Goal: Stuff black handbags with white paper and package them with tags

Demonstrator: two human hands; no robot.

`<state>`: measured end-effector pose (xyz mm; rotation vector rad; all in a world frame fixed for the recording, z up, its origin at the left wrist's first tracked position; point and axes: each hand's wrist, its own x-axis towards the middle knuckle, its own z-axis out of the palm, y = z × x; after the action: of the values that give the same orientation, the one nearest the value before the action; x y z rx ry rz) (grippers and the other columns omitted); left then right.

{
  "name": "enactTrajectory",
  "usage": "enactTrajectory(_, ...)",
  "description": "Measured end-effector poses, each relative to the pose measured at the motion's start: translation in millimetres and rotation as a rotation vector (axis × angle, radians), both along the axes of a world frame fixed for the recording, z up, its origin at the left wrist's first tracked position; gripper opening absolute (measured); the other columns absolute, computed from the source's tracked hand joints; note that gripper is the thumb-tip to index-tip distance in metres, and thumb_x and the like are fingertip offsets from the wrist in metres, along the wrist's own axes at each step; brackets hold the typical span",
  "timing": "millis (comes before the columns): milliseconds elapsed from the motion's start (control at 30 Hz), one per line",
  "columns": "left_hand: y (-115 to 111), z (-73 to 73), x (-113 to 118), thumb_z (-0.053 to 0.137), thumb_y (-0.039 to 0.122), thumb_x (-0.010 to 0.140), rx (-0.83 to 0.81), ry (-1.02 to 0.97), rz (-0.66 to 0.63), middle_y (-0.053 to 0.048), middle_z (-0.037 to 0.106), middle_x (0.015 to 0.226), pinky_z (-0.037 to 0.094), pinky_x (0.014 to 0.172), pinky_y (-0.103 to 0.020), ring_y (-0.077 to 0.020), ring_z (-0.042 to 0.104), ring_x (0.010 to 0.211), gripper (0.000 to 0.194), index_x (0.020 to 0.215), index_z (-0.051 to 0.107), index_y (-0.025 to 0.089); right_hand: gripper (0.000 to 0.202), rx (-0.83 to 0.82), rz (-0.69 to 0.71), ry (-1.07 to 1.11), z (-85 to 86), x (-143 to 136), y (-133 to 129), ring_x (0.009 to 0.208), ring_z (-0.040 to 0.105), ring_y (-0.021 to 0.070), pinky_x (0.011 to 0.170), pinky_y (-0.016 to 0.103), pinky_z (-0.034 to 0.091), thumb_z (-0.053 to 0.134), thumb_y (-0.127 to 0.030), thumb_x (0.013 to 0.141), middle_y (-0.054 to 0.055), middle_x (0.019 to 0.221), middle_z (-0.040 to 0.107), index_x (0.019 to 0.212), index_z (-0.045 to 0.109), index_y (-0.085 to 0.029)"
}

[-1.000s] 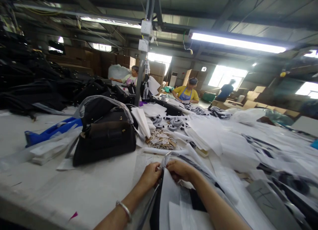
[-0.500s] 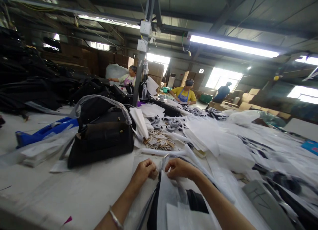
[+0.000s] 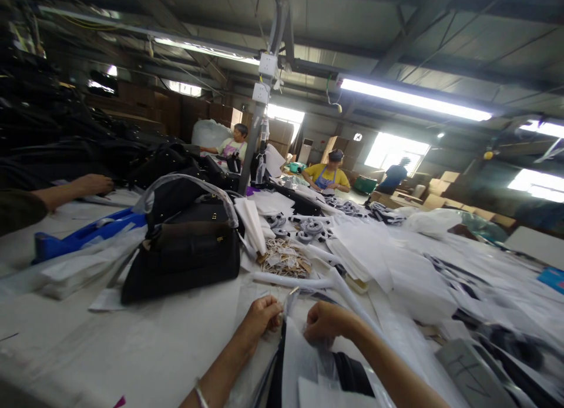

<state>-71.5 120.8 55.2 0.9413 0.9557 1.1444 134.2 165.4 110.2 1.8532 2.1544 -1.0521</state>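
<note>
My left hand [image 3: 263, 315], fingers pinched together, is at the upper left edge of a black item wrapped in white sheet and clear plastic [image 3: 296, 361]. What it pinches is too small to tell. Just right of it, my right hand [image 3: 324, 323] has its fingers curled down on the clear plastic near the top of the wrapped item. Between the hands a small metallic piece [image 3: 291, 291] sticks up. To the left stands a black handbag [image 3: 185, 258] with plastic wrapped round its raised handle [image 3: 194, 179].
A blue tape dispenser [image 3: 88, 234] lies left of the handbag. Another person's hand [image 3: 92, 184] reaches in at the left over black bags. Tags with strings [image 3: 284, 259] are heaped ahead. White sheets [image 3: 365, 255] cover the right side, with a marked grey box [image 3: 471, 370] nearer.
Another person's hand and sleeve have come in at the left. My right hand has shifted slightly right, away from my left hand. The view has tilted a little, so the scene sits lower.
</note>
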Motion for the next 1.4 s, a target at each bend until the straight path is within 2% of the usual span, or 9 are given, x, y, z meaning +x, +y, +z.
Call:
enactTrajectory(133,1,-2.5,0,0.069,0.049,0.062,0.001,0.029,-0.001,0.004,0.054,0.053,0.032,0.051,-0.023,-0.0089,0.043,0.048,0.035,0.073,0.057,0.017,0.011,0.062,-0.052,-0.003,1.5,5,-7,0.040,0.049,0.0082,0.037,0.015,0.037,0.069,-0.023,0.065,-0.006,0.048,0.051,0.069,0.060,-0.018)
enactTrajectory(233,2,-3.3,1,0.071,0.052,0.062,0.013,0.048,-0.012,0.004,0.054,0.053,0.032,0.050,-0.023,-0.0090,0.044,0.048,0.039,0.073,0.057,0.017,0.009,0.087,-0.104,0.015,9.8,5,-10,0.038,0.052,0.0119,0.034,0.020,0.043,0.062,-0.022,0.072,-0.005,0.051,0.053,0.080,0.057,-0.019)
enactTrajectory(400,5,-5.8,5,0.075,0.058,0.059,0.046,0.075,-0.026,0.004,0.055,0.053,0.032,0.049,-0.023,-0.0090,0.043,0.048,0.046,0.072,0.057,0.018,0.013,0.314,-0.079,0.083,33.2,-9,-14,0.036,0.050,0.0101,0.029,0.019,0.038,0.062,-0.014,0.068,-0.003,0.059,0.057,0.080,0.058,-0.018)
enactTrajectory(533,5,-5.4,5,0.073,0.062,0.062,0.053,0.081,-0.029,0.003,0.057,0.060,0.033,0.049,-0.022,-0.0093,0.047,0.052,0.051,0.080,0.061,0.017,0.023,0.291,-0.060,0.269,43.8,-25,-14,0.040,0.049,0.0083,0.034,0.017,0.040,0.065,-0.012,0.066,-0.004,0.060,0.058,0.088,0.062,-0.017)
enactTrajectory(700,1,-2.2,4,0.069,0.067,0.066,0.061,0.097,-0.071,0.002,0.056,0.064,0.032,0.047,-0.022,-0.0086,0.047,0.051,0.056,0.088,0.065,0.015,0.028,0.182,-0.030,0.461,36.1,-36,-14,0.045,0.049,0.0084,0.041,0.019,0.039,0.070,-0.017,0.066,-0.005,0.060,0.059,0.093,0.066,-0.017)
enactTrajectory(867,3,-5.8,7,0.074,0.063,0.061,0.063,0.146,-0.101,0.005,0.050,0.051,0.028,0.044,-0.022,-0.0080,0.041,0.042,0.049,0.070,0.057,0.018,0.022,0.317,-0.005,0.509,17.6,-30,-17,0.054,0.052,0.0097,0.049,0.020,0.038,0.077,-0.019,0.062,-0.004,0.061,0.060,0.083,0.070,-0.017)
enactTrajectory(1033,6,-9.3,7,0.071,0.066,0.061,0.072,0.147,-0.070,0.006,0.049,0.049,0.028,0.045,-0.022,-0.0079,0.039,0.043,0.051,0.067,0.052,0.019,0.036,0.078,-0.103,0.497,4.6,-17,-26,0.049,0.057,0.0128,0.039,0.020,0.041,0.072,-0.027,0.067,-0.003,0.064,0.064,0.100,0.063,-0.017)
enactTrajectory(1200,4,-6.1,5,0.070,0.067,0.063,0.085,0.125,-0.061,0.005,0.050,0.053,0.031,0.048,-0.023,-0.0083,0.042,0.047,0.051,0.070,0.052,0.019,0.022,-0.032,-0.146,0.586,3.4,-8,-32,0.050,0.060,0.0113,0.039,0.017,0.042,0.073,-0.025,0.063,-0.002,0.061,0.064,0.081,0.065,-0.016)
enactTrajectory(1400,4,-3.0,4,0.072,0.063,0.059,0.097,0.164,-0.096,0.005,0.050,0.053,0.032,0.050,-0.024,-0.0093,0.042,0.047,0.048,0.070,0.055,0.019,0.029,-0.095,-0.416,0.823,13.5,-4,-30,0.063,0.068,0.0147,0.058,0.024,0.056,0.082,-0.034,0.065,0.003,0.073,0.070,0.075,0.063,-0.016)
